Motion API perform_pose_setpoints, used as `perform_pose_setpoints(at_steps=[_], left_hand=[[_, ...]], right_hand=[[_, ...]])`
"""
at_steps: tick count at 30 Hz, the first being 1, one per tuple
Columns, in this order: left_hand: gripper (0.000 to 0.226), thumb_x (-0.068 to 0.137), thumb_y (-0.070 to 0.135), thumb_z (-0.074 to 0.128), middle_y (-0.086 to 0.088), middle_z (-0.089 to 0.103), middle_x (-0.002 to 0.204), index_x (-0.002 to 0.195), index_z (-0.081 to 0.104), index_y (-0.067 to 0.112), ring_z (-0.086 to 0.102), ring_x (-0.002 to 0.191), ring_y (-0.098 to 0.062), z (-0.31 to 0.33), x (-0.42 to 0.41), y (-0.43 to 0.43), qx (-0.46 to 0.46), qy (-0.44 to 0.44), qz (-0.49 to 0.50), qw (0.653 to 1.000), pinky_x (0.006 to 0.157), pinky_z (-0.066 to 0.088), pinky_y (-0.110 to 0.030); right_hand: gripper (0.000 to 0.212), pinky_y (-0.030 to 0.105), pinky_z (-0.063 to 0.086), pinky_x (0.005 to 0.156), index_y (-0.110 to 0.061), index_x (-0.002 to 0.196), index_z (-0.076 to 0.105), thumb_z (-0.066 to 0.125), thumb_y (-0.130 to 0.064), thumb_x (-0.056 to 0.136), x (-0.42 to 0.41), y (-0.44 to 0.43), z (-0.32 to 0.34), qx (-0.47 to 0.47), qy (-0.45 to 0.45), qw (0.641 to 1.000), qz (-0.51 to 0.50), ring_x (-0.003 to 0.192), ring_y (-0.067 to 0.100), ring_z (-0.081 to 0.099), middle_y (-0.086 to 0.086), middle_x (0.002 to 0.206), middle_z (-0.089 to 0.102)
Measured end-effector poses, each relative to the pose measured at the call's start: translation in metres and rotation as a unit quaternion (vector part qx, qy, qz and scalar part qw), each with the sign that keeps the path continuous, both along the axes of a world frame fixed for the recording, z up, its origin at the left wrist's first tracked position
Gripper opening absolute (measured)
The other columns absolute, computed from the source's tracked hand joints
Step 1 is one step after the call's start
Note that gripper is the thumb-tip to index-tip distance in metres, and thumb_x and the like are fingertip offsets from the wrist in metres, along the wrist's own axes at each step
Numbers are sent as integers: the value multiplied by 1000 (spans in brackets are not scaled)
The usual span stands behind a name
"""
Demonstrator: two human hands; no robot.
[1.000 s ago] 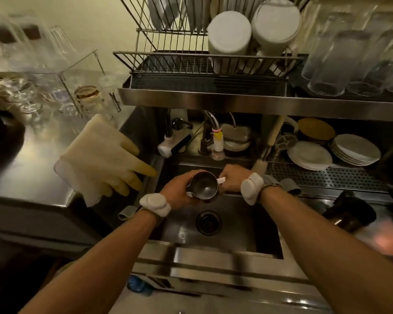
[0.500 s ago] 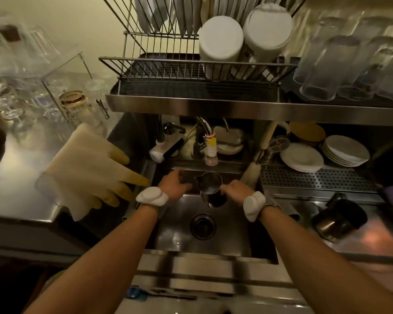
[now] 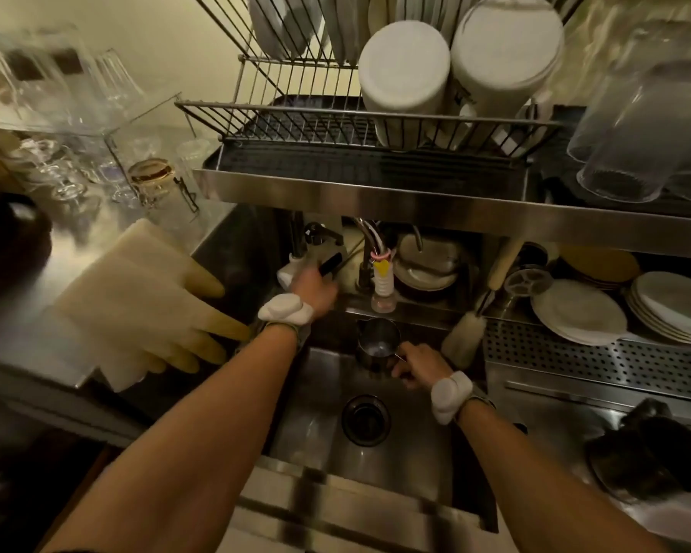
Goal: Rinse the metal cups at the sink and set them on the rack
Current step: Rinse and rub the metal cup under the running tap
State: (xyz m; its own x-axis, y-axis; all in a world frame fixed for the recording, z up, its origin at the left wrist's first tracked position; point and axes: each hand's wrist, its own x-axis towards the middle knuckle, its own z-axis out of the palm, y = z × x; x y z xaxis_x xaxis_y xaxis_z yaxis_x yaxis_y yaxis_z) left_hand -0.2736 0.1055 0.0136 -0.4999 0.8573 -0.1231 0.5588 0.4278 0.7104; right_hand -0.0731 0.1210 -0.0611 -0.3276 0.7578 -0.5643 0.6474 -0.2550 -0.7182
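My left hand (image 3: 316, 287) is at the black tap lever (image 3: 330, 263), I judge to start water; blur hides whether it grips. My right hand (image 3: 413, 369) clasps the metal cup (image 3: 378, 343) by its handle, mouth-up in the sink (image 3: 316, 433) to catch the flow.

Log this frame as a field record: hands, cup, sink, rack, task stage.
left hand: at the black tap lever; grip too blurred to tell
right hand: holds the metal cup by its handle
cup pose: mouth up, over the back of the sink
rack: on the shelf above the sink, holds upturned white containers
task stage: cup not yet on the rack
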Motion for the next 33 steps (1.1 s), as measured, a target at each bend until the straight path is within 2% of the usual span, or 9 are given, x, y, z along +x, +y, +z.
perform_pose_setpoints(at_steps=[3,7,13,16,20,22,26,29,33], left_hand=[[49,89,19,55,-14,56,134,137,45,12,53,122,-34,8,-9,20,-8,66,-7,998,99,43,-35],[47,88,21,51,-14,54,135,135,48,14,53,122,-35,4,-17,46,-44,141,-72,986,102,45,-39],[69,91,33,53,-12,23,155,149,23,15,23,144,-31,10,-21,59,-97,274,-110,950,117,22,-39],[60,94,34,31,-16,19,157,149,25,10,16,147,-32,13,-28,63,-103,293,-124,942,121,13,-44],[47,93,23,49,-11,31,152,140,43,18,24,143,-32,13,-36,68,-109,393,-140,902,118,17,-46],[58,86,23,57,-13,28,153,141,39,16,22,144,-33,16,-35,70,-118,443,-162,874,119,15,-47],[81,79,19,66,-17,19,155,147,24,9,16,146,-34,17,-34,71,-158,457,-191,854,121,10,-45],[65,79,16,65,-17,34,146,138,38,9,31,138,-34,19,-29,74,-151,457,-193,855,116,23,-43],[59,96,19,45,-20,21,155,148,21,2,22,144,-34,24,-26,75,-171,420,-177,873,120,16,-42]], right_hand=[[43,31,46,65,-7,73,60,33,-29,99,-5,5,0,0,-2,1000,6,62,21,53,11,79,64],[44,37,46,74,-8,70,60,33,-30,97,-7,10,2,9,6,1000,1,70,27,55,13,81,65],[43,34,47,72,-10,70,57,30,-25,99,-4,19,-3,21,14,1000,7,68,24,55,9,81,65],[40,31,46,68,-14,72,56,29,-25,100,-1,24,-5,17,18,1000,7,64,21,53,4,74,63],[36,34,46,73,-10,79,55,28,-20,100,0,27,-8,23,11,999,26,68,24,54,8,82,63],[37,33,45,72,-12,75,54,28,-21,100,1,27,-8,30,7,999,25,64,20,53,6,78,63],[30,34,47,76,-9,92,53,28,-21,101,0,28,-5,44,-1,998,37,73,23,55,5,81,60],[37,39,49,84,-2,103,58,26,-20,102,-3,28,1,47,2,998,49,79,27,56,9,89,61],[35,36,48,79,-4,96,58,27,-20,101,-1,28,2,66,-6,996,62,77,28,56,6,82,61]])
